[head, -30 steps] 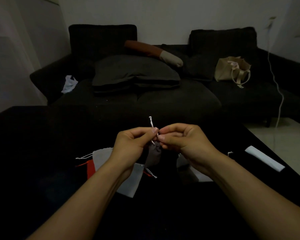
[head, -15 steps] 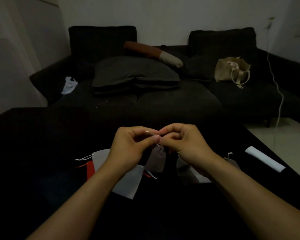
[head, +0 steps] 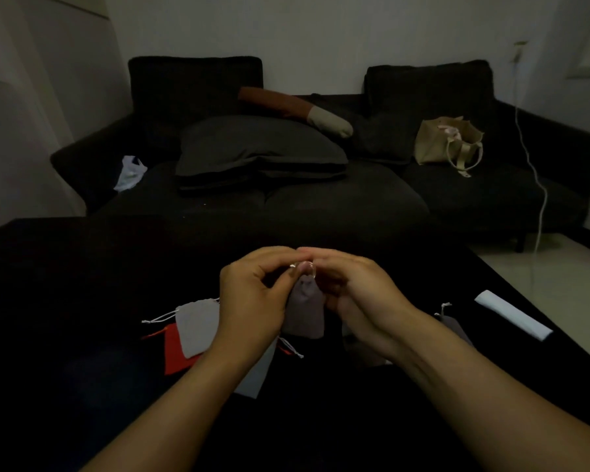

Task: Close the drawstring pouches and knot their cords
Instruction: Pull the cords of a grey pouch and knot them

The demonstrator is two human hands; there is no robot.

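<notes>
- Since a second ago, the white cord end that stood above the fingertips has gone from sight.
- Left hand [head: 252, 298] and right hand [head: 358, 291] pinch the cord [head: 304, 266] together, fingers narrow.
- Grey pouch [head: 305, 310] hangs just below the fingers, over the desk [head: 65, 301].
- Light pouch [head: 198, 327] and red pouch [head: 174, 352] lie left of the fingers.

Grey pouch [head: 304, 310] — matt cloth; sofa [head: 321, 206] — dark woven fabric.

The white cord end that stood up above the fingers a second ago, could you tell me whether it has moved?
Yes. The cord no longer rises toward the sofa; it sits tucked low between the left hand and right hand, above the grey pouch.
</notes>
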